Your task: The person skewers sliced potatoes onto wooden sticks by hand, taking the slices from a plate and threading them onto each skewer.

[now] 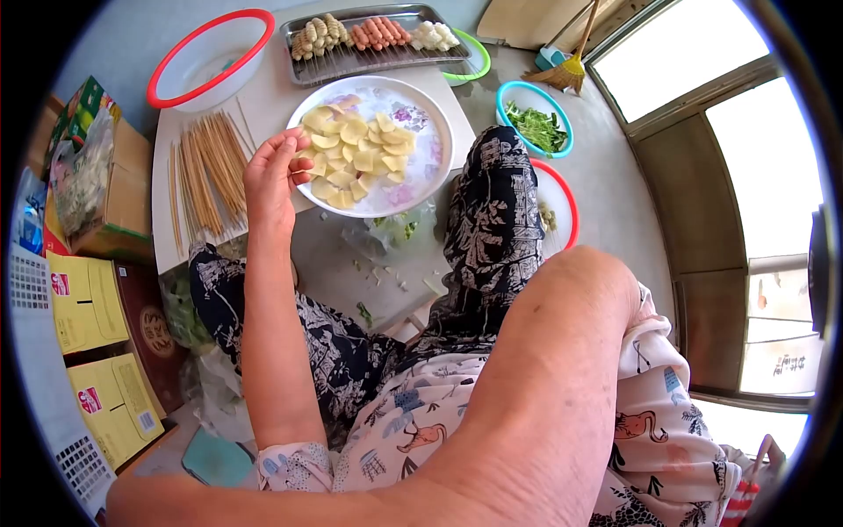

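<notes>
My left hand (277, 169) is at the left rim of a large white plate (428, 114) with a purple flower pattern. Its fingers are curled and pinched together; what they hold, if anything, is too small to make out. Thin pale yellow slices, apparently potato (362, 158), lie spread over the plate. Left of the hand, a bundle of thin wooden skewers (209, 171) rests on the white table (263, 98). My right arm is bent across the lower part of the view, and its hand is out of sight.
Behind the plate is a metal tray (378, 66) of skewered food. A red-rimmed basin (211, 75) stands back left. On the floor are a blue-rimmed basin of greens (536, 127) and another red-rimmed basin (562, 206). Cardboard boxes (114, 408) line the left.
</notes>
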Demonstrator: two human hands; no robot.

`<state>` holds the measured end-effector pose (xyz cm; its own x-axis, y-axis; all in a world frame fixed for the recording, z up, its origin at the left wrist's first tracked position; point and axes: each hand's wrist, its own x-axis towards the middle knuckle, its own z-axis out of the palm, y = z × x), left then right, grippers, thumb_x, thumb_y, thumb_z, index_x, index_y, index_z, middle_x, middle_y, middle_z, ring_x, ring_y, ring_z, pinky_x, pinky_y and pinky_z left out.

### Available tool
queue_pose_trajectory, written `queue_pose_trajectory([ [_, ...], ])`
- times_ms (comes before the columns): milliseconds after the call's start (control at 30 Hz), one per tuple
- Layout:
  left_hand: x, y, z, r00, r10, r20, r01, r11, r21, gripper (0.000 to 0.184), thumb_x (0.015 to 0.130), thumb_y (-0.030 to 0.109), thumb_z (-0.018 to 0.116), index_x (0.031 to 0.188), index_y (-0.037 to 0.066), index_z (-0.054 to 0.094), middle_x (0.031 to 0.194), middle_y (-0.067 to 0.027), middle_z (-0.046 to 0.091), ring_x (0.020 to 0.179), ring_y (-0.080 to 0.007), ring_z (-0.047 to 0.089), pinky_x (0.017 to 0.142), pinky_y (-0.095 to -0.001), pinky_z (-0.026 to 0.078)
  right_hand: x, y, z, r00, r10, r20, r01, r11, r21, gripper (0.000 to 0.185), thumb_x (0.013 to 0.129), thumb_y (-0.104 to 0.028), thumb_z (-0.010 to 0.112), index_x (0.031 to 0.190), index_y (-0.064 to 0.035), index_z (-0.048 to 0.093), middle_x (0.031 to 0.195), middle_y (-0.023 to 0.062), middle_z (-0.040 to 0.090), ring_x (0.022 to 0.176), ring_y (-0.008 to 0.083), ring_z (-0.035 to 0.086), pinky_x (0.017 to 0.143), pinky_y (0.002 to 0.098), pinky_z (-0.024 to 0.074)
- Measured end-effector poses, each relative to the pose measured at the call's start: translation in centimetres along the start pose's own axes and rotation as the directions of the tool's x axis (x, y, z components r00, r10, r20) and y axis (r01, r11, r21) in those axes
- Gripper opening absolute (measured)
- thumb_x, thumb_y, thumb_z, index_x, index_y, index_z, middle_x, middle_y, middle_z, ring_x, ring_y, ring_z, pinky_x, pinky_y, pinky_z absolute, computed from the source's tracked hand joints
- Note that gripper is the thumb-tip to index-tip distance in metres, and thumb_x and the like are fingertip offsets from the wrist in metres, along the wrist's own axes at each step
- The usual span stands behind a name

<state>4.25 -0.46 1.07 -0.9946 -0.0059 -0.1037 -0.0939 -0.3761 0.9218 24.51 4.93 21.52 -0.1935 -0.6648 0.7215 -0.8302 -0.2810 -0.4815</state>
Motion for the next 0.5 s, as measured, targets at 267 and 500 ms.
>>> queue_pose_trajectory([
  [267, 0.4, -0.6, -0.5, 1.0, -0.005, -0.024, 0.006, 1.0, 0.026, 0.019, 0.088, 0.016, 0.058, 0.103, 0.005, 0.061, 0.089, -0.0035, 0.064, 0.064, -0.0074, 0.058, 0.053, -0.0179, 0.045, -0.7, 0.4, -1.0, 0.998, 0.017, 0.059, -0.015, 1.0, -0.021, 0.019, 0.073, -0.013, 0.058, 0.087, 0.0005, 0.06, 0.069, 0.0102, 0.06, 0.067, 0.0198, 0.062, 0.057, 0.0362, 0.0491],
  [500, 0.8, -1.2, -1.1, 0.999, -0.028, -0.035, 0.032, 0.994, 0.106, 0.024, 0.089, 0.018, 0.057, 0.108, 0.004, 0.058, 0.091, -0.0026, 0.063, 0.065, -0.0065, 0.055, 0.055, -0.0175, 0.044, -2.2, 0.5, -2.2, 0.993, 0.011, 0.12, -0.007, 0.999, -0.04, 0.02, 0.071, -0.012, 0.059, 0.087, 0.0006, 0.061, 0.068, 0.0103, 0.061, 0.067, 0.0196, 0.063, 0.057, 0.0367, 0.0497],
])
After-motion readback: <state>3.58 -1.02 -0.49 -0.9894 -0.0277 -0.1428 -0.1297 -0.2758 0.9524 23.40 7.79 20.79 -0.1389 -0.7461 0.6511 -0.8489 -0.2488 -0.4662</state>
